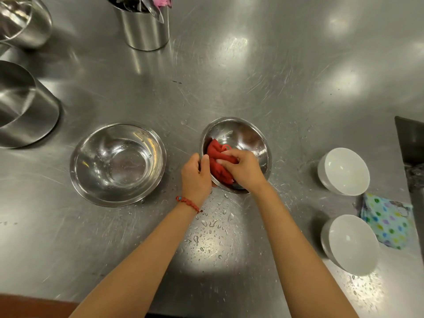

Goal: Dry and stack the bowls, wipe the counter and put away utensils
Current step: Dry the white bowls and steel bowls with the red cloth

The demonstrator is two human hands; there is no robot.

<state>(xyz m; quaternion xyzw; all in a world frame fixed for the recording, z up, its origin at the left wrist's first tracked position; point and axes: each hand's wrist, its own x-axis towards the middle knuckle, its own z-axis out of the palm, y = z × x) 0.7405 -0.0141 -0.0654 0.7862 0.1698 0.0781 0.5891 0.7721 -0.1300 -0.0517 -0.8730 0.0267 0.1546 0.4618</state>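
Drying is the step in hand, and it is at its start, I judge: only one of four bowls is under the cloth.

The scratched stainless steel counter (286,88) fills the frame, with many water drops at lower centre. At the left edge stand two large steel pots (25,106); what they hold I cannot tell. The wide shallow steel bowl (118,165), left of centre, holds no object but shows drops on its inner wall. The smaller steel bowl (238,138), at centre, is tilted toward the person. The left hand (196,174) grips its near rim, thumb inside. The right hand (244,167) is inside it, fingers curled around a crumpled red cloth (216,157) and pressing it on the wall.

At the right, two white ceramic bowls (344,172) lie tilted and well apart from each other, with nothing inside. Beside them lies a folded cloth with coloured dots (387,220). At the top, a tall steel utensil holder (145,26) holds spoons and something pink.

The next move probably calls for turning the small bowl under the cloth until the whole inside is dry, keeping the rim grip firm, because wet steel may slip.
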